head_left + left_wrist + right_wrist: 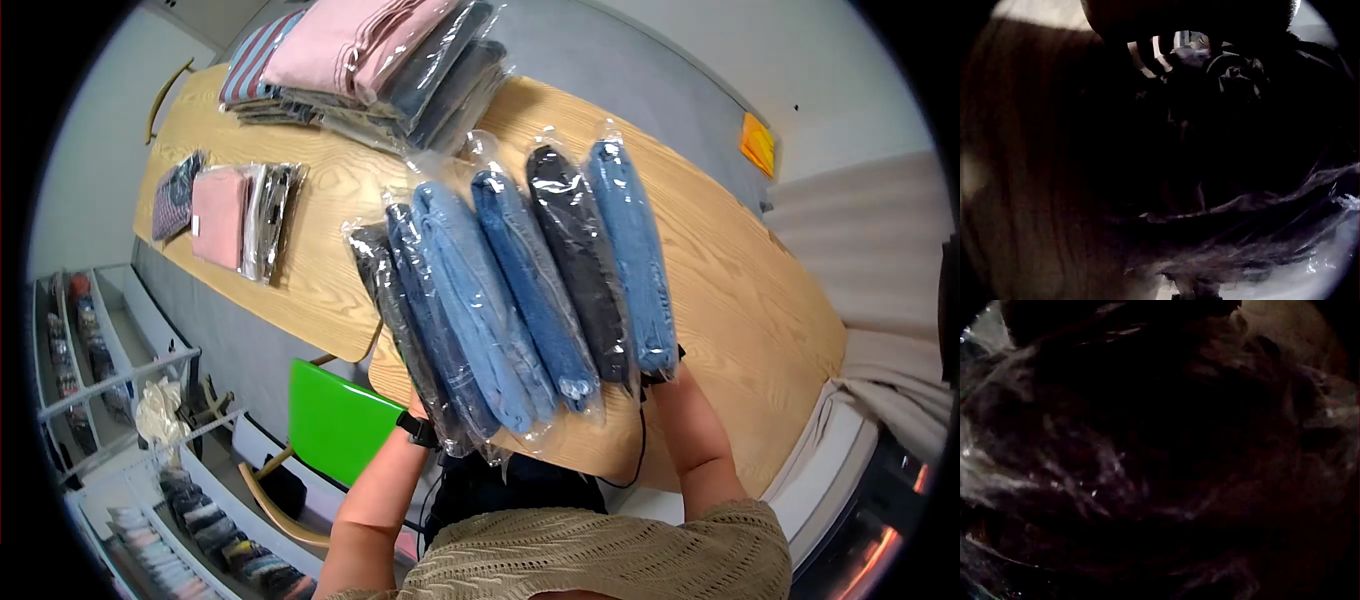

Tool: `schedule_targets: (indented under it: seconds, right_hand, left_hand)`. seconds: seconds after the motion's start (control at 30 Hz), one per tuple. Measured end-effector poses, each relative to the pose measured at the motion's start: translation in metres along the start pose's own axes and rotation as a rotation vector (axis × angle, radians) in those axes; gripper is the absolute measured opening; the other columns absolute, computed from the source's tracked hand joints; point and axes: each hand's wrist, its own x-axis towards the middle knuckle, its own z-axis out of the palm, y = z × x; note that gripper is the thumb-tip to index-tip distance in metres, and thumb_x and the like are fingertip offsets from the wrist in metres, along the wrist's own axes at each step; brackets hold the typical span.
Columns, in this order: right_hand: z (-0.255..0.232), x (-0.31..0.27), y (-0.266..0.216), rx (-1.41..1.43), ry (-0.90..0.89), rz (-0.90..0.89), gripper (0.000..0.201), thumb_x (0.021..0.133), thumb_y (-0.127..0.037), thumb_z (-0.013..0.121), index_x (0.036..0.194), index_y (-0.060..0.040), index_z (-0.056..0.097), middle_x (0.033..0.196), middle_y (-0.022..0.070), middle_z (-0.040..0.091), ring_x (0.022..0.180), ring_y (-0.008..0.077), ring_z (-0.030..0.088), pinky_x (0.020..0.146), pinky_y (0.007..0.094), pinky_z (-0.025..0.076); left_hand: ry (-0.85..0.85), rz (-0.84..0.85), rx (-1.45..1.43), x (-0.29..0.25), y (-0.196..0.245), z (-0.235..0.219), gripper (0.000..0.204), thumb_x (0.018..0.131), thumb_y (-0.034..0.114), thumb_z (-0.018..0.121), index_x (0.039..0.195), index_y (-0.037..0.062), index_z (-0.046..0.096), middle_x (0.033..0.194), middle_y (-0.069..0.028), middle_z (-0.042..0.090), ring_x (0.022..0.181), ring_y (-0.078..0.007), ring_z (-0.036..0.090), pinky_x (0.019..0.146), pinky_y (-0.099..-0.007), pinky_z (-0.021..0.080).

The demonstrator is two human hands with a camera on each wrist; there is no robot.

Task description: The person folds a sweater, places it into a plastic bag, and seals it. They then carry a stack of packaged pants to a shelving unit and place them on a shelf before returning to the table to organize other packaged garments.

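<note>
Several bagged folded jeans stand side by side in a row in the head view: a dark grey one [385, 290] at the left, light blue [470, 300], mid blue [535, 290], black [580, 260] and blue [635, 255] at the right. Both hands are at the near ends of the row, mostly hidden under it. A bit of the left hand [416, 404] shows beside the grey pair; dark finger shapes show at the top of the left wrist view. The right hand is covered by the blue pair. Dark plastic film [1104, 462] fills the right wrist view.
On the wooden table [740, 290], a tall stack of bagged clothes [350, 50] stands at the far side, and smaller bagged items [220, 215] lie at the left. A green chair [340, 420] and storage bins [125, 320] are at the lower left.
</note>
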Motion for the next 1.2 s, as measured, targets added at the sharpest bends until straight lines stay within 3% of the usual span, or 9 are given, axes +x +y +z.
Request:
schedule_targets:
  seconds: [0.3,0.63,0.77,0.87,0.93,0.97,1.0,1.07,1.2]
  right_hand:
    - [-0.012,0.007,-0.001,-0.036,-0.009,0.058,0.043,0.1,-0.033,0.033,0.133,-0.0073,0.04,0.124,0.0084,0.052,0.101,0.0166,0.056,0.086,0.0283,0.047]
    - [-0.012,-0.018,-0.002,-0.123,-0.016,0.09,0.042,0.1,-0.034,0.033,0.131,-0.0067,0.042,0.122,0.0085,0.053,0.1,0.0165,0.056,0.085,0.0282,0.047]
    - [0.0,-0.049,0.001,-0.169,-0.055,0.111,0.042,0.1,-0.034,0.033,0.13,-0.0065,0.043,0.121,0.0086,0.054,0.099,0.0165,0.057,0.084,0.0281,0.047]
    - [0.002,-0.086,-0.009,-0.21,-0.048,0.112,0.042,0.099,-0.034,0.033,0.13,-0.0064,0.043,0.121,0.0086,0.054,0.099,0.0165,0.057,0.084,0.0281,0.047]
    - [0.01,-0.118,-0.014,-0.228,-0.064,0.114,0.042,0.099,-0.034,0.033,0.13,-0.0062,0.043,0.121,0.0086,0.054,0.099,0.0165,0.057,0.084,0.0281,0.047]
    - [0.015,-0.133,-0.016,-0.238,-0.089,0.121,0.042,0.099,-0.034,0.033,0.129,-0.0062,0.044,0.12,0.0087,0.054,0.099,0.0165,0.057,0.084,0.0281,0.047]
    - [0.018,-0.148,-0.019,-0.248,-0.109,0.126,0.042,0.099,-0.034,0.033,0.129,-0.0061,0.044,0.12,0.0087,0.055,0.099,0.0165,0.057,0.084,0.0281,0.047]
    - [0.033,-0.187,-0.033,-0.256,-0.168,0.145,0.042,0.099,-0.034,0.033,0.129,-0.006,0.044,0.12,0.0087,0.055,0.098,0.0164,0.057,0.084,0.028,0.047]
    - [0.107,-0.259,-0.039,-0.281,-0.352,0.17,0.042,0.099,-0.034,0.033,0.128,-0.0058,0.045,0.119,0.0088,0.055,0.098,0.0164,0.057,0.083,0.028,0.048]
  left_hand:
    - [0.011,0.032,0.082,0.008,-0.017,0.033,0.048,0.095,0.038,0.046,0.132,0.0071,0.044,0.127,-0.007,0.052,0.108,-0.0196,0.054,0.094,-0.0346,0.044]
    - [-0.034,0.109,-0.005,-0.006,-0.068,0.006,0.051,0.094,0.027,0.05,0.138,0.007,0.034,0.133,-0.0078,0.046,0.115,-0.0185,0.048,0.097,-0.0324,0.041]
    - [-0.028,0.231,0.048,-0.031,-0.077,-0.007,0.054,0.093,0.023,0.052,0.14,0.0069,0.03,0.135,-0.0081,0.043,0.117,-0.0181,0.045,0.098,-0.0316,0.04]
    - [-0.082,0.543,0.27,-0.035,-0.099,-0.036,0.057,0.093,0.02,0.053,0.142,0.0069,0.027,0.137,-0.0084,0.041,0.119,-0.0177,0.044,0.099,-0.0309,0.039]
    - [0.123,0.183,0.0,-0.114,-0.066,0.016,0.076,0.088,0.015,0.061,0.146,0.0066,0.014,0.145,-0.0086,0.029,0.128,-0.0166,0.032,0.106,-0.031,0.028]
    - [0.075,0.411,0.257,-0.124,-0.083,-0.006,0.09,0.084,0.019,0.066,0.147,0.0062,0.002,0.15,-0.0088,0.018,0.135,-0.0169,0.021,0.111,-0.0311,0.016]
    - [0.076,0.357,0.07,-0.146,-0.076,0.006,0.104,0.08,0.025,0.071,0.146,0.0071,-0.008,0.153,-0.0082,0.006,0.138,-0.0175,0.012,0.112,-0.0314,0.009]
    - [0.033,0.614,0.305,-0.204,-0.089,0.036,0.108,0.079,0.026,0.072,0.146,0.0078,-0.011,0.153,-0.0086,0.003,0.139,-0.0194,0.011,0.113,-0.0327,0.009]
    - [-0.116,0.678,-0.04,-0.319,-0.11,0.037,0.094,0.089,0.04,0.057,0.146,0.0082,-0.011,0.153,-0.0066,0.003,0.139,-0.0191,0.012,0.113,-0.0321,0.011]
